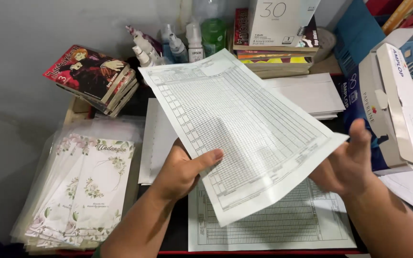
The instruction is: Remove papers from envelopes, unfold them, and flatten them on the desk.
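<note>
Near left: stacked floral cards (84,191) in sleeves. Left hand (180,173), grip pinched on gridded sheet (244,129), lifted above a second form (283,227) on the surface. Right hand (350,162) open, palm steadying right edge. Best kept flat, uncreased.

You've got a gridded form sheet (237,129) lifted off the desk, your left hand (180,172) pinching its lower left edge with the thumb on top while your right hand (352,160) sits open at the right corner. Another printed sheet (283,224) lies flat under it. Bagged floral cards (80,191) are stacked off to the left, comic books (94,76) and ink bottles (178,45) further back.
</note>
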